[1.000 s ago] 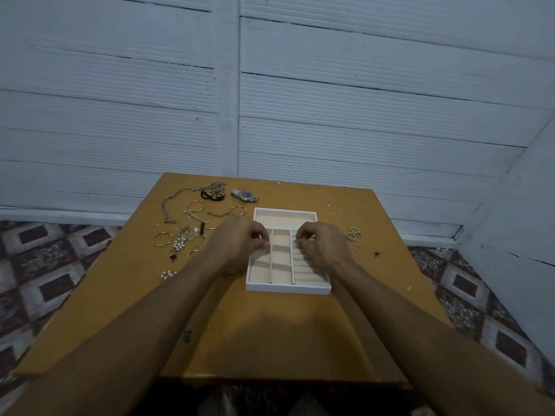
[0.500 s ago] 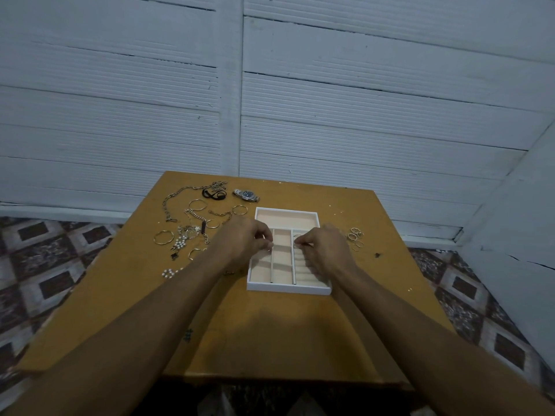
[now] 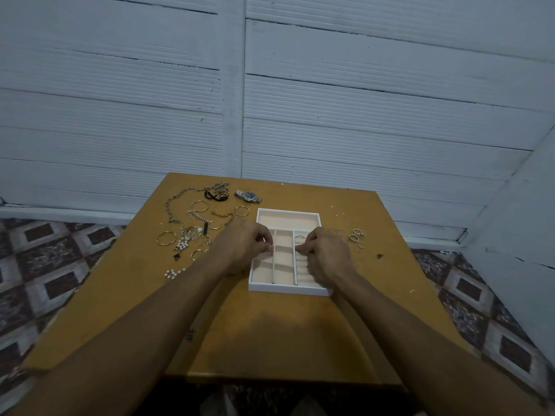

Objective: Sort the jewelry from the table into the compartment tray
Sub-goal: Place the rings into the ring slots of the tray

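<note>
Okay, two hands, both over the tray. The left hand [image 3: 243, 244] has its fingers curled, tips bunched at the left divider. The right hand [image 3: 326, 253] is curled the same way, tips at the right divider. Cannot tell whether either one pinches a piece or just touches the divider; it's too small and the knuckles cover it. One white tray [image 3: 288, 289] with peach lining sits mid-table: one wide compartment at the far end and three lengthwise columns nearer, the left and right columns partly hidden under the hands. One small ring [image 3: 298, 236] shows at the top of the right column. Right of the tray, just beside the right hand, is a loose cluster of rings [image 3: 356, 237], count unclear, roughly five or six. Left of the tray lies the main spread: five gold hoops [image 3: 166, 238], one long chain [image 3: 175, 202], one link bracelet [image 3: 198, 217], one tangled pearl piece [image 3: 183, 242], one pearl cluster [image 3: 172, 273] and one black looped band [image 3: 216, 196]. One watch [image 3: 248, 196] is behind the tray. The tangle's parts are hard to separate. The orange table [image 3: 270, 325] is cut off at its near edge by both forearms.
</note>
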